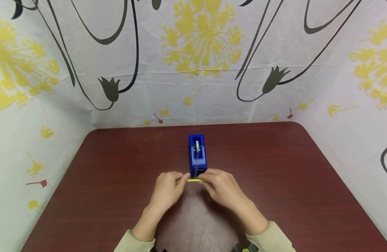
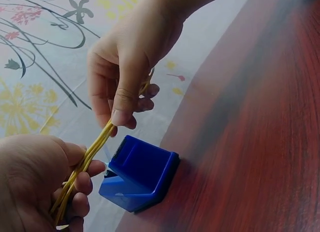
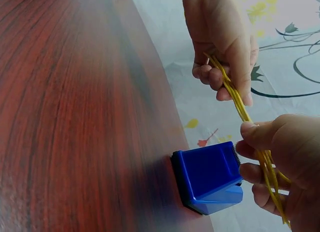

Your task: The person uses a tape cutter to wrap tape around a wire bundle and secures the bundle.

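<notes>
A thin bundle of yellow strands (image 1: pixel 194 180), too slim to tell what kind, stretches between both hands just in front of a blue tape dispenser (image 1: pixel 198 154). My left hand (image 1: pixel 167 190) pinches one end of the bundle between thumb and fingers. The other end is pinched by my right hand (image 1: pixel 223 187). In the left wrist view the yellow strands (image 2: pixel 97 144) pass close to the dispenser's (image 2: pixel 142 167) toothed cutting edge. A strip of clear tape seems to run from the dispenser toward the strands, partly covered by fingers. The right wrist view shows loose strand ends (image 3: pixel 272 184) beneath the right palm.
The dispenser stands on a dark red-brown wood-grain table (image 1: pixel 124 157) with rounded far corners. A white cloth (image 1: pixel 168 94) printed with yellow and grey flowers hangs behind the table and at both sides.
</notes>
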Demonstrator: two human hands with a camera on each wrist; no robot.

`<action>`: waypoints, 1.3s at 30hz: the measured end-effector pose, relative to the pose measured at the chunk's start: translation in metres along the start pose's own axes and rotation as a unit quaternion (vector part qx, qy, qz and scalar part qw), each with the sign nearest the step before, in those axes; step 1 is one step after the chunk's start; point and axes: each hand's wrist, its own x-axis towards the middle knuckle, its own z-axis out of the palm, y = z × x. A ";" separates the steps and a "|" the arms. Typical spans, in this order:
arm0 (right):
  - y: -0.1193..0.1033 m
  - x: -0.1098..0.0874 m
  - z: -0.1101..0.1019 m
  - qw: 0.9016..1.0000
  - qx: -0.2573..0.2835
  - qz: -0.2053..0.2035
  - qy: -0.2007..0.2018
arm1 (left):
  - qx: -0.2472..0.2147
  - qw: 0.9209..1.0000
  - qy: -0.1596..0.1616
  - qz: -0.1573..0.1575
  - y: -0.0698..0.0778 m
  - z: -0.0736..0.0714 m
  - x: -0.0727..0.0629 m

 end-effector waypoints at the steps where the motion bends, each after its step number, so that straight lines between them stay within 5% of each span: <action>1: 0.000 0.000 0.000 1.000 0.005 0.007 -0.009 | -0.002 1.000 0.002 0.002 0.000 0.001 0.000; 11: 0.001 0.001 -0.006 0.990 0.054 0.088 -0.098 | -0.013 1.000 -0.015 0.010 0.002 0.005 -0.001; 39: 0.001 0.004 -0.003 0.987 0.036 0.126 -0.098 | -0.001 1.000 -0.012 0.017 0.002 0.004 -0.003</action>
